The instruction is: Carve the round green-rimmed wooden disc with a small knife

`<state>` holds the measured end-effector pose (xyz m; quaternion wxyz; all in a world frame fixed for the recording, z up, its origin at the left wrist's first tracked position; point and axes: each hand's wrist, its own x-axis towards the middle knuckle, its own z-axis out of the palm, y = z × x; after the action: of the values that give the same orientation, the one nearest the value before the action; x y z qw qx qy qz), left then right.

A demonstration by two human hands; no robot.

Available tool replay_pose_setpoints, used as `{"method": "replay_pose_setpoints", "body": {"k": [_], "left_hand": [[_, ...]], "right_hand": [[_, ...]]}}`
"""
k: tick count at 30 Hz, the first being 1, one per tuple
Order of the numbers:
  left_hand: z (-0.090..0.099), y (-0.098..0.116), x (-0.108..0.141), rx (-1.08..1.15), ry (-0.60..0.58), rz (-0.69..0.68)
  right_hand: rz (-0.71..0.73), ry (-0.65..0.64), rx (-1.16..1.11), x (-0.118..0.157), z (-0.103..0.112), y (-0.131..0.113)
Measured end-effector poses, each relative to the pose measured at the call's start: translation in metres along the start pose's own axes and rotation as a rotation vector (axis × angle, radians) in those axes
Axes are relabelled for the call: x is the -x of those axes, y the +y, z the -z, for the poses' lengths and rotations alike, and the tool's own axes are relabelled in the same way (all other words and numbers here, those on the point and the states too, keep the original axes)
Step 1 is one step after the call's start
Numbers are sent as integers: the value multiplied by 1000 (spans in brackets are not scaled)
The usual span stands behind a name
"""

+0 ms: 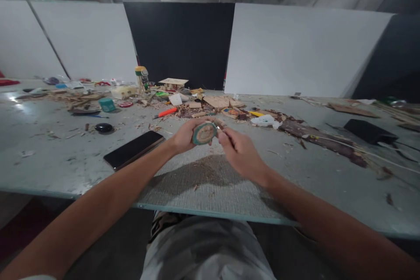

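My left hand (186, 134) is closed around a round wooden disc (204, 133) with a green rim and a bare, wood-coloured middle. The disc's flat face tilts toward me above the table. My right hand (241, 151) is closed on a small carving tool (218, 128); only its short metallic end shows, touching or very near the disc's right edge. The tool's handle is hidden inside my fingers. Below both hands lies a grey textured mat (203, 188) with fine shavings on it. A black smartphone (134, 149) rests left of my left hand.
Wood shavings and scraps (219, 101) heap up behind my hands, with an orange cutter (166, 112) and a yellow tool (256, 113) among them. A teal jar (106, 105) and a black mouse-like object (103, 128) are on the left. A bark strip (323, 140) and black box (370, 131) lie right.
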<state>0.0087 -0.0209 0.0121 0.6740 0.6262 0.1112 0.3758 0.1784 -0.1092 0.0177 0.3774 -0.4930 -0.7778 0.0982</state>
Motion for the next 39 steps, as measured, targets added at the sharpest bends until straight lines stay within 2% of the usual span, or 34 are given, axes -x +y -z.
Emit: {"method": "replay_pose_setpoints", "body": {"k": [5,12,26,34,39], "left_hand": [[-3,1,0,112,11,-41],[-3,3,3,101,0,-54],[-4,3,2,30,-1,-57],[-8,-1,2,-149,113,-88],[-13,0,5,-242,147,-103]], "right_hand": [[3,-36,-56,1,7,-2],[49,-78,93,1,6,-5],[38,-79,190,2,7,-4],[-7,-80,295,1,5,-11],[14,-165,106,-7,3,-4]]}}
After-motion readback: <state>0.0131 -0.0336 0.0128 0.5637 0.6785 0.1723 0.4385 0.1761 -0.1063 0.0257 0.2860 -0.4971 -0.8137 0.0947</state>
